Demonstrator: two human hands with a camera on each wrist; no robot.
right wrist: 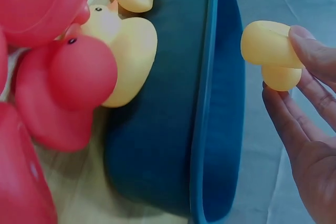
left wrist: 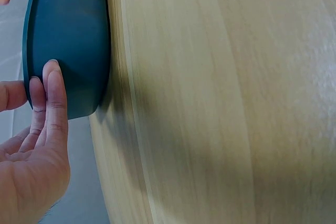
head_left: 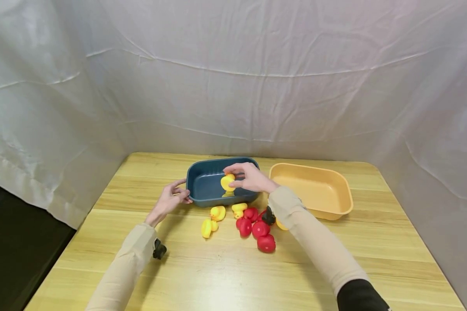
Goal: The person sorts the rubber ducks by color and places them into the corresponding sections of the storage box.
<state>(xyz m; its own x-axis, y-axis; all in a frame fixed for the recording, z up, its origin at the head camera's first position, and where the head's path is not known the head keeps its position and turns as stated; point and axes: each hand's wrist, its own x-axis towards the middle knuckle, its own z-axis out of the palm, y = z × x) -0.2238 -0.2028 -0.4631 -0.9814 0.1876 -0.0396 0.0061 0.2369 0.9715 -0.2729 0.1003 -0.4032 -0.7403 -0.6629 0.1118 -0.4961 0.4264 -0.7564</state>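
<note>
A person's right hand [head_left: 253, 177] is hovering over the dark blue, rounded rectangular plastic bin [head_left: 222, 201], and its grip is pinching a smooth yellow toy duck [head_left: 227, 182] between thumb and fingers. The duck is hanging above the bin's opening, clear of its floor. The person's left hand [head_left: 170, 198] is holding the bin's left end, its grip pinching the wall at the rim, with the thumb on one side and the fingers pressing on the other.

Three more yellow toy ducks [head_left: 218, 213] are lying in front of the bin; one of them is sitting just beside its near wall, with a glossy red toy duck [head_left: 251, 214] resting close by. Other red toy ducks [head_left: 266, 243] are clustering in front of the bin's right half, some of them partly hidden by the right wrist's small black camera [head_left: 270, 215]. A light orange, rounded rectangular plastic tray [head_left: 323, 193] is standing just beside the bin's right end. Both containers are resting on a pale wood-grained surface [head_left: 218, 280], and a whitish cloth curtain [head_left: 233, 99] is hanging behind the bin.
</note>
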